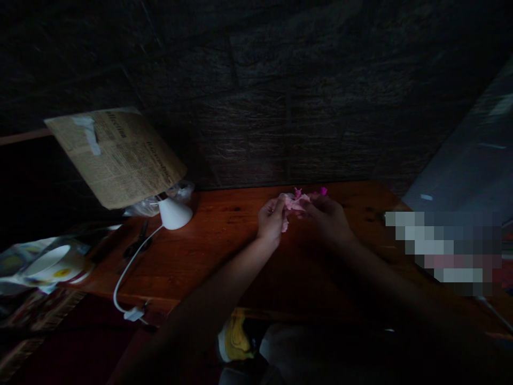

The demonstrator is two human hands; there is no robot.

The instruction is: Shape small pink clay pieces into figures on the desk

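Both my hands meet over the far middle of a wooden table [224, 240]. My left hand [271, 219] is closed around a crumpled pale pink piece of material [294, 203]. My right hand [326, 215] pinches the same pink piece from the right side. Brighter magenta bits [323, 191] stick out just above my right fingers. The scene is dim, so I cannot make out what the pink material is.
A white cone-shaped object [175, 213] with a white cable [124, 272] stands at the table's left. Dark scissors or pliers [138, 243] lie beside it. A newspaper sheet [116, 155] leans against the dark wall. A white bowl [54, 263] sits far left. A blurred patch covers the right.
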